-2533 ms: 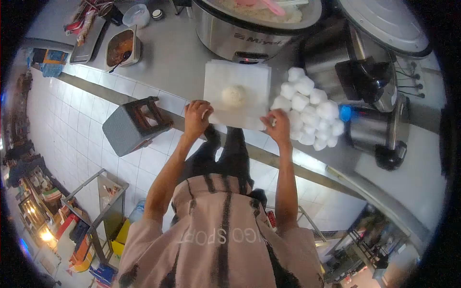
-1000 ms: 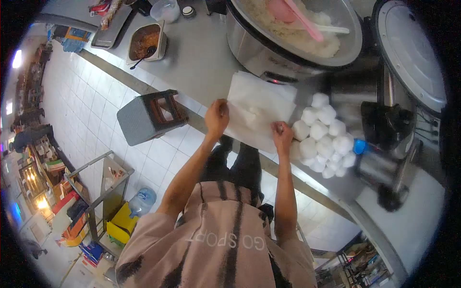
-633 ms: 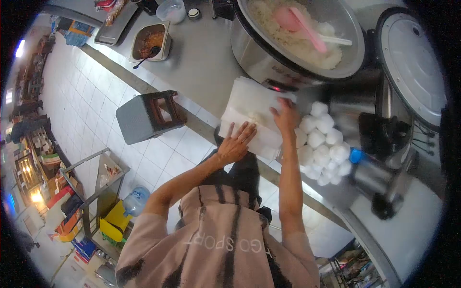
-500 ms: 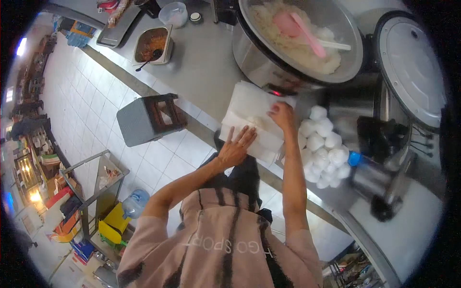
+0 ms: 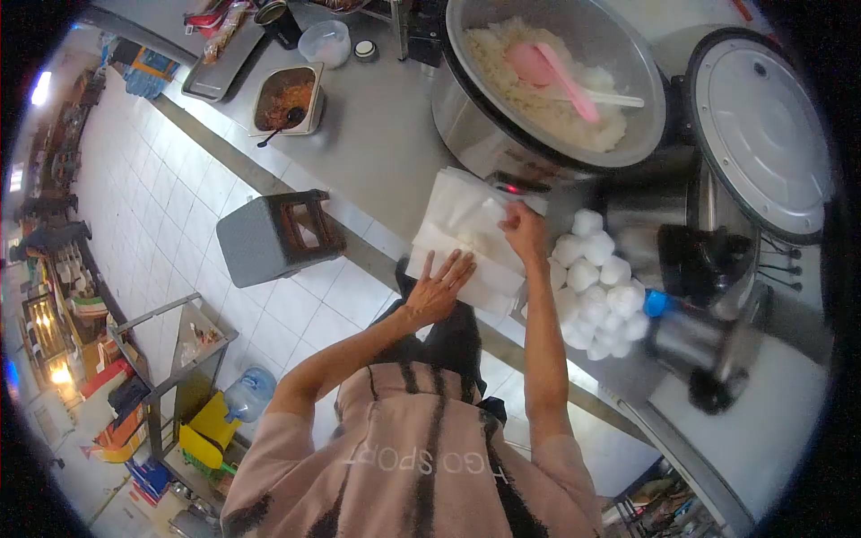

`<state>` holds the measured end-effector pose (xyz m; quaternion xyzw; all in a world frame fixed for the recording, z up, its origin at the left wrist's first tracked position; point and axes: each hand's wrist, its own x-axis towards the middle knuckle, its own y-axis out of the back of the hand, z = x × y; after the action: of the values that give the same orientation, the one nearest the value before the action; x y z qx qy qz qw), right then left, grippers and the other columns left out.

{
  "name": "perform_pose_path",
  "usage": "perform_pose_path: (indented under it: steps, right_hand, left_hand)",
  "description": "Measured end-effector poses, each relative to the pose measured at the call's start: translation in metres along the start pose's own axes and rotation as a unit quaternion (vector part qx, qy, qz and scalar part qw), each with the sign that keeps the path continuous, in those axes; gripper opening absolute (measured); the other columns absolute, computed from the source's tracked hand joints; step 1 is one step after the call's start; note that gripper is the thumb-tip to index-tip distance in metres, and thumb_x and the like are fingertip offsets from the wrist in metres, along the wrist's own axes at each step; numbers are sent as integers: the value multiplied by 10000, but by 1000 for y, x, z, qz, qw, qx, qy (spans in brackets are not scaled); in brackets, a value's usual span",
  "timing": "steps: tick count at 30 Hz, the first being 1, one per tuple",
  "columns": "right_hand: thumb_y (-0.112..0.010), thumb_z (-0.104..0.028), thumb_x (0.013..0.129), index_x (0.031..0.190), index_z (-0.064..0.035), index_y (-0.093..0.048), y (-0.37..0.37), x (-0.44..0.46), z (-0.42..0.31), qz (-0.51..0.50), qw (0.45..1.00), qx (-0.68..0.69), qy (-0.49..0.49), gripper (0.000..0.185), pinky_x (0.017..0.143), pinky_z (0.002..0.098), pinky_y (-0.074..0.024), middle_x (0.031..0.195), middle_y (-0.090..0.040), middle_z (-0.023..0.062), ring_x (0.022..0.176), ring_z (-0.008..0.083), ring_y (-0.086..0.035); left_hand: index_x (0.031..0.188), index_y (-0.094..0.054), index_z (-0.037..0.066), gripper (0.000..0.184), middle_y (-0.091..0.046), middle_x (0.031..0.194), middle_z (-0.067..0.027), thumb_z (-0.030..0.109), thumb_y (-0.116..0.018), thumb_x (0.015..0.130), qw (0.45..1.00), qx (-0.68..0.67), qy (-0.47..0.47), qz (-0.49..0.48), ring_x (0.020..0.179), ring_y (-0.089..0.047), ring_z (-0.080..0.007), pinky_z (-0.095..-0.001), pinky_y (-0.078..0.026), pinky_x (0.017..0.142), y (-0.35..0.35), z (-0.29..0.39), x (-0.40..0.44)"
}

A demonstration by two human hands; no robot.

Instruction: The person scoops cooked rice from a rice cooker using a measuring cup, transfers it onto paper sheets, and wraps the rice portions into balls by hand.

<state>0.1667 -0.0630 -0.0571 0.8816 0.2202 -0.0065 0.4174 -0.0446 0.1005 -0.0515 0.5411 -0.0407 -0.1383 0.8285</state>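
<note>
On the metal counter, in front of the large rice cooker, lies a stack of white paper sheets (image 5: 489, 282). My left hand (image 5: 439, 289) rests flat on the near left part of the stack, fingers spread. At the stack's far right side, the fingers of my right hand (image 5: 524, 233) are pinched together on a sheet of paper (image 5: 491, 213) whose corner looks raised. A small pale lump, perhaps rice, seems to lie on the top sheet between the hands; it is too faint to be sure. Right of the paper sits a pile of white round bundles (image 5: 596, 291).
The open rice cooker (image 5: 466, 134) holds rice (image 5: 502, 40) and a pink paddle (image 5: 574, 90); its lid (image 5: 762, 134) stands at right. A metal pan of reddish food (image 5: 285, 97) is at far left. A grey stool (image 5: 260, 238) stands on the tiled floor.
My right hand has moved slightly down and left, and its fingers are more tightly closed. My left hand stays flat on the paper. The whole view has shifted a little.
</note>
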Motion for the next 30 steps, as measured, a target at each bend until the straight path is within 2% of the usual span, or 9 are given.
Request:
perform_pose_path:
  steps: [2, 5, 7, 10, 14, 21, 24, 29, 30]
  right_hand:
    - [-823, -119, 719, 1012, -58, -651, -7, 4, 3, -17, 1000, 9, 15, 345, 734, 398, -543, 915, -702, 96, 813, 292, -689]
    - [-814, -132, 726, 943, -49, -672, -11, 11, 9, 128, 984, -33, 116, 272, 703, 390, -546, 859, -710, 102, 794, 288, -698]
    - [-807, -151, 730, 857, -28, -679, -5, 13, 2, -22, 999, -11, 36, 218, 709, 389, -545, 816, -715, 120, 800, 289, -705]
    - [-799, -163, 734, 824, -14, -691, 21, -5, -31, -50, 997, 56, 27, 205, 733, 391, -543, 830, -718, 142, 798, 318, -700]
    - [-785, -160, 741, 857, -22, -709, 13, 0, -30, -28, 997, 35, 67, 195, 737, 400, -542, 849, -716, 150, 785, 331, -695]
    - [-702, -43, 698, 868, -59, -724, -19, -82, -63, 23, 983, -44, 179, 172, 760, 438, -512, 816, -620, 117, 877, 320, -597]
    - [-675, 10, 689, 890, -56, -717, -45, -117, -68, 70, 987, 26, 145, 216, 746, 422, -517, 780, -586, 100, 834, 312, -591]
    - [-671, 37, 691, 907, -54, -715, -63, -132, -56, 128, 981, 41, 140, 239, 745, 395, -532, 825, -607, 86, 859, 290, -602]
    - [-674, 34, 689, 917, -54, -717, -65, -133, -55, 142, 978, 52, 147, 248, 749, 392, -536, 847, -615, 84, 874, 282, -608]
  left_hand:
    - [1533, -285, 96, 854, -200, 1620, -104, 178, -655, 767, 1000, -1, -1, 8, 1511, -144, -294, -653, -95, 1167, 2, -2, 0]
    - [1535, -294, 106, 793, -209, 1622, -85, 229, -621, 823, 999, 1, 2, -41, 1515, -136, -278, -653, -24, 1174, 6, 0, 0]
    - [1536, -291, 103, 803, -203, 1625, -81, 218, -626, 815, 999, 27, 0, -32, 1514, -136, -281, -655, -31, 1173, 5, -1, 0]
    - [1537, -289, 101, 811, -203, 1624, -85, 190, -628, 806, 999, -12, -3, -30, 1512, -142, -285, -655, -39, 1173, 5, -3, 0]
    - [1536, -281, 98, 891, -200, 1626, -94, 238, -704, 765, 999, 26, -22, -31, 1514, -146, -278, -662, -124, 1157, 3, -6, -1]
    - [1478, -386, 91, 732, -271, 1594, -91, 179, -639, 797, 999, -12, -36, -16, 1489, -213, -284, -644, -43, 1184, -1, -14, 4]
    - [1375, -507, 79, 604, -458, 1461, -80, 195, -647, 799, 994, 36, -19, -105, 1382, -391, -267, -651, -55, 1187, -14, -20, 3]
    - [1152, -643, 101, 374, -642, 1097, -46, 222, -654, 798, 993, -12, -113, 43, 1136, -562, -237, -627, -79, 1203, -11, -46, 1]
    - [1059, -673, 110, 297, -663, 1021, -51, 178, -683, 770, 986, -46, -138, 78, 1064, -595, -240, -598, -219, 1166, -6, -56, 3]
